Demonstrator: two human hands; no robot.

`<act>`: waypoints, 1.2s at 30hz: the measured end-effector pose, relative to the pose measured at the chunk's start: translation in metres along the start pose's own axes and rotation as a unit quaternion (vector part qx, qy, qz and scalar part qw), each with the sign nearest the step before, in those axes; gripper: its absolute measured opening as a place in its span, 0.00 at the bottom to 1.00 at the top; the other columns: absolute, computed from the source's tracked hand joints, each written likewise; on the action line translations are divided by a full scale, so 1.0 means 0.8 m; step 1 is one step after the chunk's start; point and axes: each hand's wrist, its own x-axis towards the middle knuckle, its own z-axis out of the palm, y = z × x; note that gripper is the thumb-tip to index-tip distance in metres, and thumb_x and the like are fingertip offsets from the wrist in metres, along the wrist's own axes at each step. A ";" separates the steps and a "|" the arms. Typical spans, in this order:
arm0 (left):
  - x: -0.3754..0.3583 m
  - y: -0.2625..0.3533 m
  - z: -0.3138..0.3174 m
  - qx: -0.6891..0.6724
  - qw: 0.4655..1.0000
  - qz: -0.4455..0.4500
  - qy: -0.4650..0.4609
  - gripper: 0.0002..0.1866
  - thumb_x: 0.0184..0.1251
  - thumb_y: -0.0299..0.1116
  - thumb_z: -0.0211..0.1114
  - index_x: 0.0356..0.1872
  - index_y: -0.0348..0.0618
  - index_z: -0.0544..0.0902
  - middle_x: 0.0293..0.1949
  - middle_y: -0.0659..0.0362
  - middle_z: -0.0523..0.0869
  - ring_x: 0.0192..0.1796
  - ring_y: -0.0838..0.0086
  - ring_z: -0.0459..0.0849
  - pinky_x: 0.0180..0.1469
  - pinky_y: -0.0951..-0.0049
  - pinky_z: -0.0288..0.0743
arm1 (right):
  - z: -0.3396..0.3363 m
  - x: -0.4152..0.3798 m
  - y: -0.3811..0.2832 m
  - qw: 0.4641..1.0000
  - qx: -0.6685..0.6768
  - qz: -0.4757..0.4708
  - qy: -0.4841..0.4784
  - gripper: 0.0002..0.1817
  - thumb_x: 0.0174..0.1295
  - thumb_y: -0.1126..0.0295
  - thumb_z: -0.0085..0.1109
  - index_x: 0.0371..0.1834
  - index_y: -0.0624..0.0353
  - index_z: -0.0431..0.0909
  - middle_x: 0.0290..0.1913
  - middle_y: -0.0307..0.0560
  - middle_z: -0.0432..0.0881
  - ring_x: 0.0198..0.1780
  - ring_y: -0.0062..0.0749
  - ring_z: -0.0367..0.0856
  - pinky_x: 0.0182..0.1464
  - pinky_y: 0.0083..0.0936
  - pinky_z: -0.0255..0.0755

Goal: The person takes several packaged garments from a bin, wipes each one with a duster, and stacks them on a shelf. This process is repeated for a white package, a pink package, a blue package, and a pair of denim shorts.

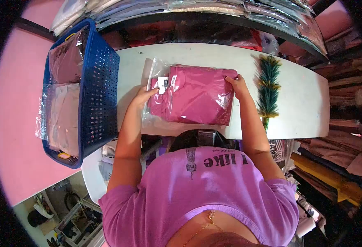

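Note:
A folded pink garment in a clear plastic bag [197, 96] lies on the white table [300, 107] in front of me. White tags show through the plastic near its left end. My left hand [144, 96] grips the bag's left side, thumb on top and the other fingers hidden beneath. At the upper right corner, my right hand [237, 85] holds the package between thumb and fingers.
On the left stands a blue plastic basket [100, 86] with bagged garments in it. A green tinsel-like branch [268, 86] lies right of the package. Bagged clothes fill a shelf [205, 15] behind the table, and piled fabrics [345, 144] are at the right.

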 end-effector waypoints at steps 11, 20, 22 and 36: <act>-0.123 0.149 0.030 0.226 0.902 0.358 0.089 0.14 0.47 0.18 0.65 0.39 0.39 0.80 0.42 0.56 0.83 0.48 0.70 0.78 0.51 0.71 0.71 | -0.064 -0.082 -0.134 0.962 0.074 -0.259 -0.044 0.13 0.48 0.87 0.56 0.33 0.58 0.71 0.41 0.44 0.80 0.42 0.24 0.77 0.47 0.20 0.70; -0.051 -0.102 -0.034 0.388 0.832 0.355 0.179 0.12 0.52 0.21 0.58 0.39 0.44 0.80 0.47 0.54 0.80 0.50 0.63 0.77 0.52 0.67 0.69 | -0.129 -0.158 0.012 0.757 -0.448 -0.418 0.228 0.17 0.43 0.80 0.56 0.39 0.55 0.76 0.42 0.55 0.78 0.51 0.48 0.72 0.53 0.39 0.66; -0.052 -0.127 -0.040 0.274 0.912 0.240 0.186 0.11 0.57 0.25 0.58 0.43 0.44 0.78 0.45 0.54 0.81 0.45 0.67 0.80 0.46 0.70 0.73 | -0.137 -0.175 0.043 0.689 -0.470 -0.297 0.465 0.19 0.48 0.76 0.56 0.46 0.53 0.75 0.43 0.54 0.78 0.49 0.49 0.73 0.50 0.40 0.67; -0.061 -0.153 -0.036 0.201 0.966 0.159 0.020 0.10 0.58 0.33 0.64 0.36 0.36 0.80 0.28 0.60 0.83 0.30 0.76 0.80 0.33 0.78 0.72 | -0.011 -0.220 0.065 0.965 -0.195 -0.110 0.137 0.09 0.66 0.68 0.44 0.42 0.62 0.70 0.22 0.44 0.74 0.19 0.21 0.71 0.19 0.24 0.68</act>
